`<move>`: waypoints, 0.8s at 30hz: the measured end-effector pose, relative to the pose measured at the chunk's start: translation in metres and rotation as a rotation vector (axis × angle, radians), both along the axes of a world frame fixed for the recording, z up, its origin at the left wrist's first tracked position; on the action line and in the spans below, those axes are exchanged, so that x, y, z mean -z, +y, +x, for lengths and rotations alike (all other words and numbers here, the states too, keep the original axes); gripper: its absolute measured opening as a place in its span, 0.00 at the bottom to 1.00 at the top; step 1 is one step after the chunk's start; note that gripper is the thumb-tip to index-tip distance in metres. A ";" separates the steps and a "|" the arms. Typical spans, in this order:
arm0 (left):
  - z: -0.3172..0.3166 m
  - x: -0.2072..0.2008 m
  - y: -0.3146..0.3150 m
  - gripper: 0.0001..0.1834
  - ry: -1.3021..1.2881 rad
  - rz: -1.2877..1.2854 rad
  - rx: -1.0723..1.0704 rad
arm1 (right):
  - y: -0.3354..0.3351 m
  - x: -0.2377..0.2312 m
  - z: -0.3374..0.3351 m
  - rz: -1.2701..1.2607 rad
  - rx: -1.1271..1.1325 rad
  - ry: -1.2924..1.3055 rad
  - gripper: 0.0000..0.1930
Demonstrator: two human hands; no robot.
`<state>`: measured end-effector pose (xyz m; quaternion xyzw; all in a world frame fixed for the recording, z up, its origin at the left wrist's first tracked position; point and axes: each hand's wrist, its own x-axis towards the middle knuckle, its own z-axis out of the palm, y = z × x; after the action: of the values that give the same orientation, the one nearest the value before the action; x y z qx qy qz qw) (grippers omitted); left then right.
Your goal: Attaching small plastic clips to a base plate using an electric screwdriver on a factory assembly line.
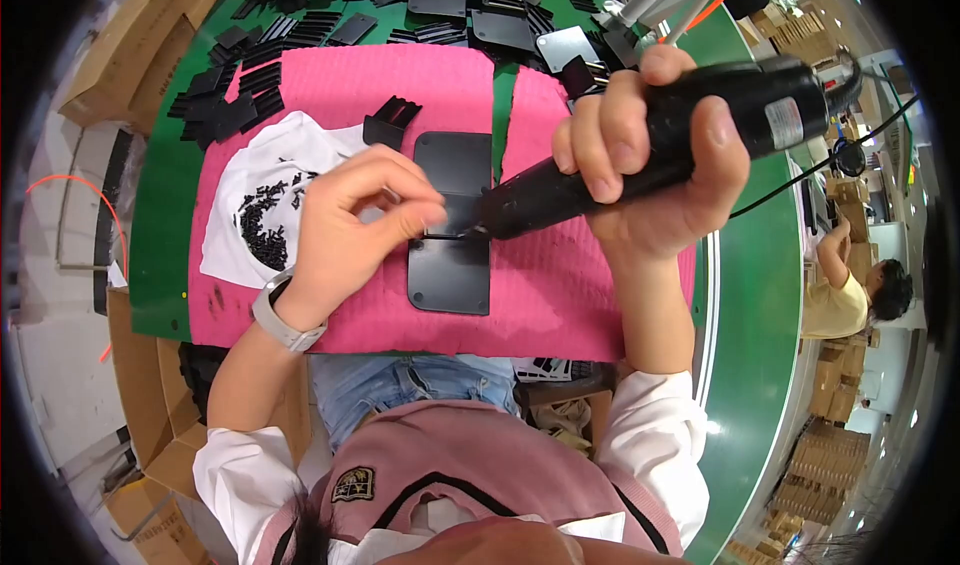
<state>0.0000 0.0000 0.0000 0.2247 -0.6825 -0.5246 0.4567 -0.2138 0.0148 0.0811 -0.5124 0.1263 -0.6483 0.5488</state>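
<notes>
My right hand (655, 165) is wrapped round a black electric screwdriver (545, 198), which is tilted with its tip down and to the left. That tip is over the middle of a black plastic piece (449, 283) with rounded corners, lying on a pink mat (560, 300). Thumb and forefinger of my left hand (350, 215) are pinched together beside the tip; whatever they may hold is too small to make out. To the left, small black screws (262, 230) lie heaped on a white cloth (222, 250). A ribbed black part (392, 120) rests just beyond my left hand.
Black plates and slotted parts (440, 3) are piled along the far side of the green table (160, 235). A cable runs from the screwdriver's back end. Cardboard boxes (160, 395) stand at the left. Another person (840, 300) is off to the right.
</notes>
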 end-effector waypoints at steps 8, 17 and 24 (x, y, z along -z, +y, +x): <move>0.002 0.008 0.004 0.08 -0.342 0.278 -0.135 | 0.002 0.003 -0.003 -0.001 0.107 0.311 0.19; -0.005 0.013 0.006 0.12 -0.307 0.360 -0.095 | 0.001 0.006 0.009 -0.081 0.054 0.392 0.17; -0.004 0.013 0.006 0.12 -0.317 0.349 -0.101 | -0.003 0.005 0.010 -0.040 0.050 0.440 0.16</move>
<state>-0.0043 0.0063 -0.0134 0.4134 -0.6326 -0.5692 0.3238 -0.2037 0.0118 0.0757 -0.6489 0.2427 -0.5367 0.4817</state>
